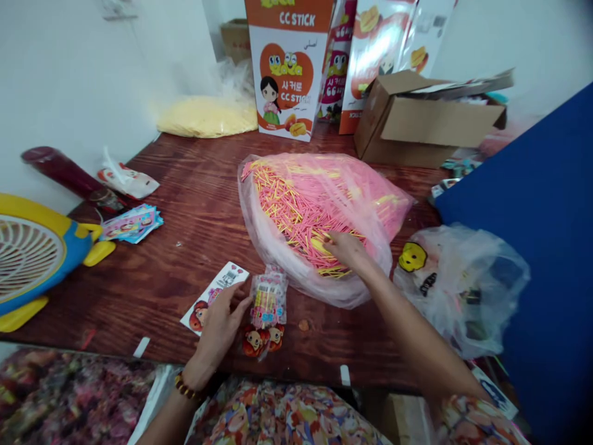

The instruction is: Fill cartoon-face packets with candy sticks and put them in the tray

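A big clear plastic bag (278,247) full of thin pink and yellow sticks (301,204) lies on the dark wooden table (194,185). My right hand (347,248) reaches into the bag's mouth, fingers curled down among the sticks; what they pinch is hidden. My left hand (221,324) rests on the table near the front edge, fingers spread, touching a flat printed packet (214,295) and the edge of a small filled packet of sticks (266,312) with a cartoon print.
A yellow and blue fan (37,253) sits at the left. Loose printed packets (132,224) lie beside it. CC Stick cartons (290,68) and an open cardboard box (417,117) stand at the back. A clear bag of items (463,284) and a blue panel (546,235) are at the right.
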